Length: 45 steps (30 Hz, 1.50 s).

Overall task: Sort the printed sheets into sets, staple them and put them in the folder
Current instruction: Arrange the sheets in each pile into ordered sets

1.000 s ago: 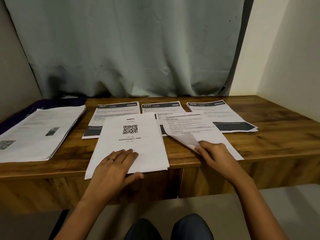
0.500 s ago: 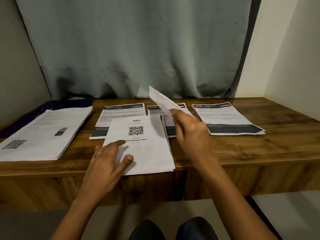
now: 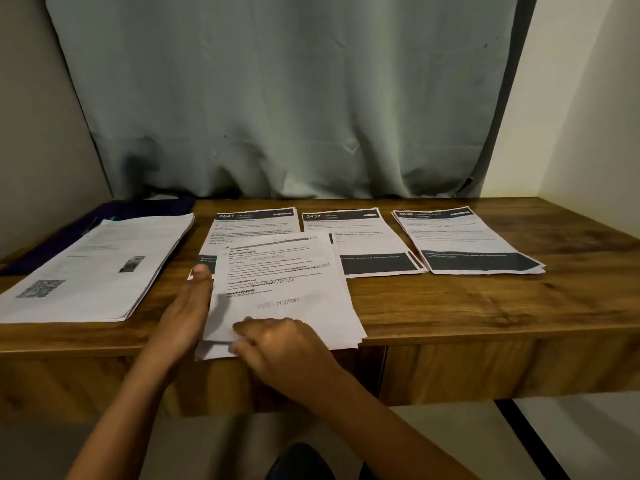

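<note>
Now, my left hand: flat, fingers straight, against the stack
My right hand: pinching its near edge

matt paper sheets, wood-grain desk, cloth curtain

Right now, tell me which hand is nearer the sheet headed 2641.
Left. The left hand lies beside the front stack, thumb at the 2641 sheet; the right hand holds that stack's near edge, farther off.
</note>
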Each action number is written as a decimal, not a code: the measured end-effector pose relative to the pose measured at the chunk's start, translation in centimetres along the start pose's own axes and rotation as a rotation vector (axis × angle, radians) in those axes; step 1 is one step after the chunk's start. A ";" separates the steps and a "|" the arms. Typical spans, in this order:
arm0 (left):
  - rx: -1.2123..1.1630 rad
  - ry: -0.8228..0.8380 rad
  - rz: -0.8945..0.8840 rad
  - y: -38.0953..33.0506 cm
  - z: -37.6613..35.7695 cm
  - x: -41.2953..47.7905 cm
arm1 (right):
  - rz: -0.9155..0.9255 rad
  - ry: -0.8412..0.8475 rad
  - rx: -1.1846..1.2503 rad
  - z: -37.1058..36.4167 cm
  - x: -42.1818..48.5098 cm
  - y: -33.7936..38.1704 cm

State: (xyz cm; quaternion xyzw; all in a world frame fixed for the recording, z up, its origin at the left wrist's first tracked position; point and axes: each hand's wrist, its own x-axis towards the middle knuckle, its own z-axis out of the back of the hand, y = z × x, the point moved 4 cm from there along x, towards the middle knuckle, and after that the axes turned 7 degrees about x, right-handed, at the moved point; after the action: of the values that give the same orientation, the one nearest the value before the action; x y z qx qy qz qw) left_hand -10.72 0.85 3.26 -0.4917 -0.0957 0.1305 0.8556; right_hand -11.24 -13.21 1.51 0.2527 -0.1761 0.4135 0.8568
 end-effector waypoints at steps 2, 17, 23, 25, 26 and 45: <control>0.026 0.026 -0.022 -0.5 0.0 0.3 | -0.139 0.009 0.213 1.2 0.1 0.1; 0.384 0.144 0.056 -1.6 -2.4 4.2 | -0.863 0.006 0.003 5.8 0.3 -10.3; 0.369 0.067 0.049 -2.3 -2.1 4.6 | -0.865 -0.087 0.168 5.7 0.6 -9.7; 0.333 0.028 0.044 -2.3 -1.9 4.8 | -0.880 -0.099 0.241 6.1 0.7 -9.7; 0.312 0.009 0.043 -2.2 -1.8 4.9 | -0.889 -0.110 0.278 6.2 0.6 -9.7; -0.054 -0.271 -0.411 -9.3 -0.5 6.1 | -0.643 -0.697 0.786 12.2 3.7 -12.4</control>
State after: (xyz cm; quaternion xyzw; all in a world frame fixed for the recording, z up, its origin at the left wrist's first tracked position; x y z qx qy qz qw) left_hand -3.56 -2.16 11.30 -0.4624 -0.3110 0.0160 0.8302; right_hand -0.26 -24.57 9.69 0.7104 -0.1950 0.0616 0.6734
